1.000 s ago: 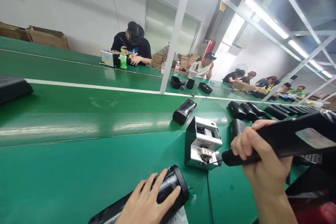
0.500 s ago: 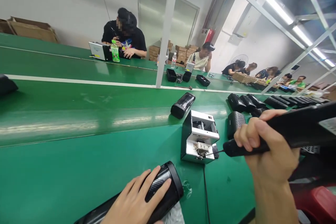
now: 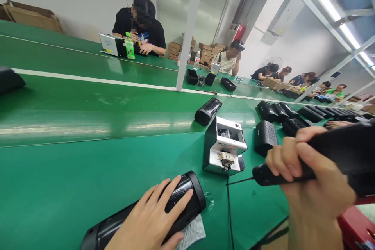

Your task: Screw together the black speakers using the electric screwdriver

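1. Left hand (image 3: 149,218) at the bottom of the view, fingers spread and laid flat over a black cylindrical speaker (image 3: 146,218), pressing it down rather than wrapping around it.
2. Speaker lying on its side on the green bench (image 3: 73,172), near the front edge, mesh grille up, round end cap pointing toward the middle of the bench; a scrap of clear bubble wrap (image 3: 191,234) tucked under it.
3. Right hand (image 3: 310,179) at lower right, closed tight around the black handle of an electric screwdriver (image 3: 310,162), held nearly level, thin bit pointing left.
4. Bit tip hovering just in front of a small silver screw feeder box (image 3: 224,150), not touching it; a black cable running from the box toward the front edge.
5. Another black speaker (image 3: 208,111) lying just behind the box; a dark grille part (image 3: 265,137) to its right; a row of more black speakers (image 3: 278,112) farther right.
6. Across the bench, other seated people at work, a green bottle (image 3: 129,48) beside the nearest one, stacked cardboard boxes (image 3: 205,51) behind.
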`<state>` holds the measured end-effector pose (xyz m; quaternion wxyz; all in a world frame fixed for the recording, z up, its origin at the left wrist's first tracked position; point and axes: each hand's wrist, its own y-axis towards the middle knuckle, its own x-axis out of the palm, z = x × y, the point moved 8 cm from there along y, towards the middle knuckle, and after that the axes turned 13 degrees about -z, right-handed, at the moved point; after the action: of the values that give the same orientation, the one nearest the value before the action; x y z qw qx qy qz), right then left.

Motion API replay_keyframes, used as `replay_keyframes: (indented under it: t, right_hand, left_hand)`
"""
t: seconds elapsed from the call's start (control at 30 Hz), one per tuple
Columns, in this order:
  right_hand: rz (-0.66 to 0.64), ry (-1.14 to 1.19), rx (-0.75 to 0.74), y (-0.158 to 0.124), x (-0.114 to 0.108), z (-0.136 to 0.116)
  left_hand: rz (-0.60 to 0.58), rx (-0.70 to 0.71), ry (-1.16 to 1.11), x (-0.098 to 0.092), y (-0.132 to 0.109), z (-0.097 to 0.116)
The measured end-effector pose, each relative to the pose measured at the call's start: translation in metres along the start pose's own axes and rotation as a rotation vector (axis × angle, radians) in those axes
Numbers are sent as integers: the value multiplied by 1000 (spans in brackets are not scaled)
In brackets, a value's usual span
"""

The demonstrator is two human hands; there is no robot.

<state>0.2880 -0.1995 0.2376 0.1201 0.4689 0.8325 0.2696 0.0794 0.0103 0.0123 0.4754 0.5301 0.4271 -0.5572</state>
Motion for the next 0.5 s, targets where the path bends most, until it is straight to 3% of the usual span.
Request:
replay_keyframes:
  t: [0.1, 0.2, 0.33, 0.5]
  right_hand:
    - [91, -45, -78, 8, -6, -6]
    - [117, -64, -100, 24, -9, 16]
    - [57, -29, -41, 36, -5, 45]
    - [-52, 32, 62, 12, 3, 27]
  left_hand:
    - [-3, -12, 5, 0, -1, 0]
    - [-6, 10, 2, 3, -1, 0]
    - [-9, 5, -4, 4, -2, 1]
    - [-18, -56, 27, -1, 0, 3]
